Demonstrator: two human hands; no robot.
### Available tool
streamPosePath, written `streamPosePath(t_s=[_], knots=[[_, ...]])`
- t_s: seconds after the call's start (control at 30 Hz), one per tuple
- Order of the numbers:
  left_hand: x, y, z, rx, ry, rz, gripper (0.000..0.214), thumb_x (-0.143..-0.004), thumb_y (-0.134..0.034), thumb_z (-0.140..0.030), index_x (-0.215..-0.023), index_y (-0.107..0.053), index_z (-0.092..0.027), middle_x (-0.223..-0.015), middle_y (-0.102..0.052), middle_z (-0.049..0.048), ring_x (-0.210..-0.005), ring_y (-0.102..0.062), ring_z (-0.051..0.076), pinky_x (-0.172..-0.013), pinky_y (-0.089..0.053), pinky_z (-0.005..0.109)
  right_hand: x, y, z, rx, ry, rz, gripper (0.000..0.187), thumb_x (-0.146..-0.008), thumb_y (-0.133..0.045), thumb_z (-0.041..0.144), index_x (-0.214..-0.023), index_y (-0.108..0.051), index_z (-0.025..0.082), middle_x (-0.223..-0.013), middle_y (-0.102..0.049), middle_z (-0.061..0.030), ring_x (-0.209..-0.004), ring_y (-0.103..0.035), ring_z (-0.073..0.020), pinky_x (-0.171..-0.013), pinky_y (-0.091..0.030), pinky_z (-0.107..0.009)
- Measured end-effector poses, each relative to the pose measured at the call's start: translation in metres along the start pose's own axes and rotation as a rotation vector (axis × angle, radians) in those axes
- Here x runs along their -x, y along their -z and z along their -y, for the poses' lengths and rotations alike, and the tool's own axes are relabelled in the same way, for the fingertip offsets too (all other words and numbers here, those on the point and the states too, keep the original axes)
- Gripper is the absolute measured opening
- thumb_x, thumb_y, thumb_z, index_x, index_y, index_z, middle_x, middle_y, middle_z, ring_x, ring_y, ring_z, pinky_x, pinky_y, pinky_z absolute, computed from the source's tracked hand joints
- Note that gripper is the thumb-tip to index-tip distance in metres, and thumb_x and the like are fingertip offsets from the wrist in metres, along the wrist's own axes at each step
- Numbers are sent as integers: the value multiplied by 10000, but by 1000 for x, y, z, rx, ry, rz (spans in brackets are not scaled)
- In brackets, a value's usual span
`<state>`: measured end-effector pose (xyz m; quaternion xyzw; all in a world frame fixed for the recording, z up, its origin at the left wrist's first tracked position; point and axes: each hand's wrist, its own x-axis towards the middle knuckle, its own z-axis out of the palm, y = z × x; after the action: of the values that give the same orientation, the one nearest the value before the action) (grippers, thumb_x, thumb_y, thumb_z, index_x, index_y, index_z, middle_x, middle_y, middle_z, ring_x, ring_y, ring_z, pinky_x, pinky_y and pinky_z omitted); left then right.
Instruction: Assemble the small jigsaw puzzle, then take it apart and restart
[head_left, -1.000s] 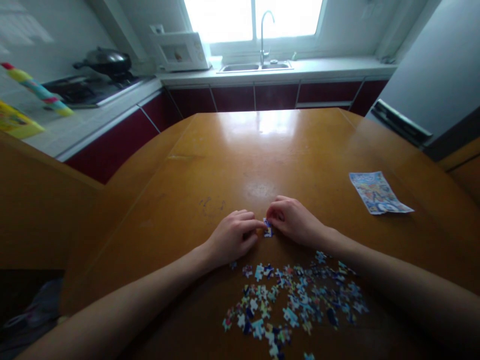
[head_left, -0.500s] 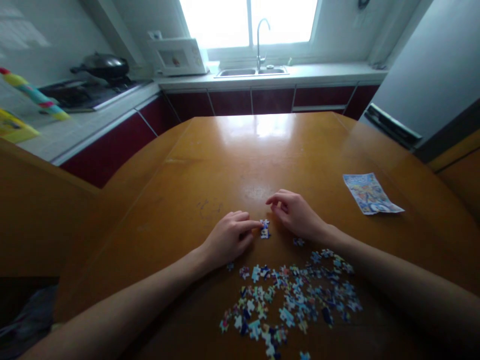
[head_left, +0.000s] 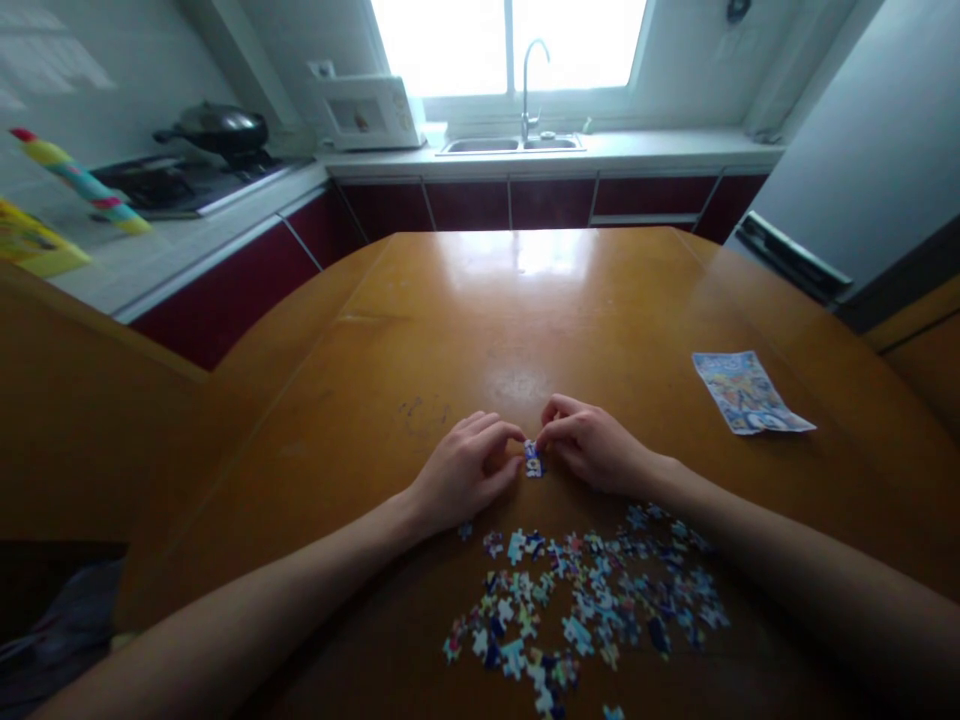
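Note:
Two small jigsaw puzzle pieces (head_left: 533, 462), which look joined, lie on the wooden table between my hands. My left hand (head_left: 471, 462) holds their left edge, with the index finger at the top corner and the thumb lower down. From the other side, my right hand (head_left: 592, 443) has its fingers curled and pinching at their upper right edge; the fingertips partly hide what they grip. A loose heap of jigsaw pieces (head_left: 592, 590) spreads over the table nearer to me, and a single piece (head_left: 465, 531) lies just below my left hand.
A creased picture sheet (head_left: 750, 392) lies on the right of the wooden table (head_left: 450, 330). Beyond the table's far edge are a counter with a sink (head_left: 480, 146), a microwave (head_left: 369, 112) and a stove with a wok (head_left: 217, 130). A fridge (head_left: 847, 170) stands at right.
My right hand has come down and left until its fingers meet the upper right of the joined pieces. My left index finger has drawn back from on top to their left edge.

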<state>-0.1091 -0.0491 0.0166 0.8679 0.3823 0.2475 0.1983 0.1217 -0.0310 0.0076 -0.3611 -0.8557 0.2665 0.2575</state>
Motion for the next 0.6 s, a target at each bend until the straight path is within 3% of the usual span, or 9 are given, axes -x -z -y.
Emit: streamPosePath(t_s=[0.17,0.47,0.6], knots=[[-1,2,-1,22,-69,26,218,-857,-710,-329,-1054,-687,-239,-1063,-675,48,-1008,-544,229,-916,-480,399,-1,-1,-2,-12,1,-6,297,-823,-540,17,-843,-755,221,-918,-596,-33,-782,-567,-141,-751,-466,-277],[-1,0,1,33,-62,51,143,-873,-675,-238,-1009,-715,-252,-1073,-702,17,-995,-550,208,-935,-472,388,-1,-3,-3,-87,-8,-11,304,-810,-552,19,-833,-766,233,-892,-622,-23,-786,-587,-145,-757,-482,-285],[-1,0,1,39,-60,48,137,-874,-673,-245,-1002,-721,-255,-1072,-701,19,-998,-550,210,-936,-475,390,-3,-4,-4,-146,-47,-155,314,-783,-524,-16,-789,-748,204,-859,-620,-31,-793,-593,-147,-754,-488,-282]])
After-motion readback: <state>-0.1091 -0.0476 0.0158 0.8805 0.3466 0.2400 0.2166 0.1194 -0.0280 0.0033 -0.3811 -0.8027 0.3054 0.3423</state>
